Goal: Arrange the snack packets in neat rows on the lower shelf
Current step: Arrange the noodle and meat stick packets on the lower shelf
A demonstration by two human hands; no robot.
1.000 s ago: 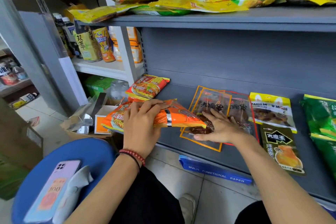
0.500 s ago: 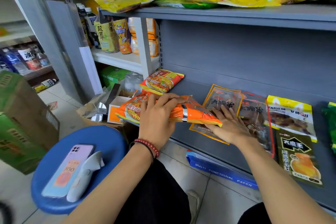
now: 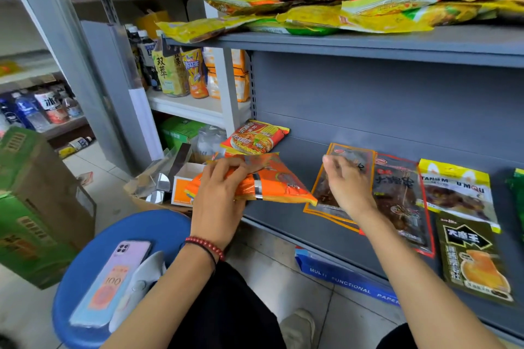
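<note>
Head view: I see the left hand (image 3: 219, 198) gripping an orange packet (image 3: 278, 184), fingers curled over its top edge, at the left end of the lower shelf (image 3: 292, 219). Packet tilted, its right corner just over the shelf surface. The right hand (image 3: 350, 188) is over a clear orange-edged packet (image 3: 321, 191) lying flat on the shelf; its fingers are motion-blurred, so I cannot tell whether they pinch it. To its right, flat in a row: a red-edged packet (image 3: 397, 195), then a yellow-topped packet (image 3: 456, 187) with a dark packet (image 3: 476, 258) in front. A noodle packet (image 3: 255, 137) lies behind the orange one. A phone (image 3: 113, 280) rests on a blue stool (image 3: 85, 263).
</note>
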